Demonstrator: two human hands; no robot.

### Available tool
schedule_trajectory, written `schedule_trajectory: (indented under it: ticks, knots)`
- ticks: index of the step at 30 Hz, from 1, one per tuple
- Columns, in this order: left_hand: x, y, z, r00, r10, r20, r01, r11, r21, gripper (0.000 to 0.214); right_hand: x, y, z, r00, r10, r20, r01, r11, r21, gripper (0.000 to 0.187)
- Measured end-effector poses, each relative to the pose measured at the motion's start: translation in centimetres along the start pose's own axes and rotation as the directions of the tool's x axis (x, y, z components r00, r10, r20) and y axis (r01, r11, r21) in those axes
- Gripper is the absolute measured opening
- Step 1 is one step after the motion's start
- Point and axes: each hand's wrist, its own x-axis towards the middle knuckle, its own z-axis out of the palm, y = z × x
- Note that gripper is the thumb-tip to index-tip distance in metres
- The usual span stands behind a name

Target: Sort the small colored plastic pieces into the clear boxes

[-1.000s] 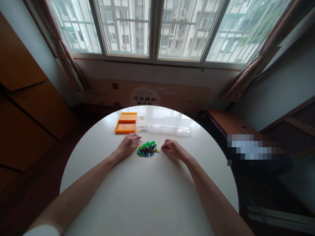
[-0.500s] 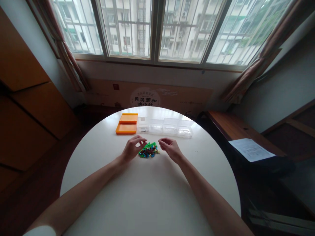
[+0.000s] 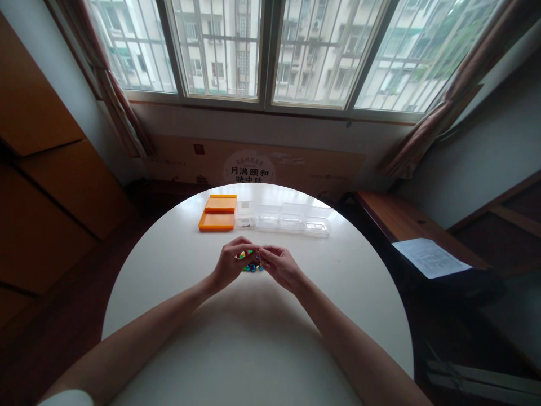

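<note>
Your left hand [image 3: 230,264] and right hand [image 3: 282,268] meet at the centre of the desk [image 3: 253,344], fingertips touching, directly above the pile of small bricks [image 3: 252,267].

1. Left grip: the fingers are curled together and closed on a green piece [image 3: 242,255], which shows between thumb and fingers.
2. Right grip: thumb and forefinger are pinched together against the left fingertips. Whether anything sits between them is too small to tell.
3. Pile of small bricks: it lies on the desk under and between both hands. Only a few blue and dark pieces show in the gap at 6 o'clock of the fingertips.

From the hands, the orange tray [image 3: 216,221] lies at 11 o'clock near the far desk edge. The row of clear boxes [image 3: 291,219] lies at 12 to 1 o'clock, just beside the tray. A sheet of paper [image 3: 429,258] rests off the desk at 3 o'clock.
</note>
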Motion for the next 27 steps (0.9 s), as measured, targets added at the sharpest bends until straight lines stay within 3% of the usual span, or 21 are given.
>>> schedule_trajectory:
  ticks: [10,19,22,24,26,27]
  knots:
    - [-0.2,-0.9,-0.1,0.999,0.040,0.023,-0.041,0.999,0.032,0.016,0.2,0.4,0.2,0.997,0.006,-0.074,-0.003,0.999,0.037,0.024]
    - [-0.3,0.3,-0.1,0.967,-0.028,0.253,-0.052,0.951,0.304,0.037,0.4,-0.4,-0.2,0.977,0.039,-0.210,-0.021,0.996,0.083,0.026]
    - [-0.1,0.3,-0.2,0.970,-0.086,0.225,0.039,0.977,0.208,0.039,0.4,-0.9,-0.3,0.976,0.034,-0.214,-0.014,0.996,0.092,0.024]
    - [0.2,-0.2,-0.4,0.969,-0.174,0.173,0.168,0.984,0.051,0.041,0.6,-1.2,-0.8,0.974,0.028,-0.225,-0.002,0.994,0.113,0.023]
    - [0.7,-0.9,-0.7,0.933,-0.315,0.175,0.344,0.922,-0.178,0.046,0.8,-1.4,-1.6,0.967,0.014,-0.254,0.021,0.991,0.134,0.022]
    - [0.9,-1.2,-0.9,0.894,-0.393,0.216,0.444,0.845,-0.298,0.049,0.9,-1.5,-2.0,0.964,0.015,-0.266,0.024,0.990,0.140,0.022]
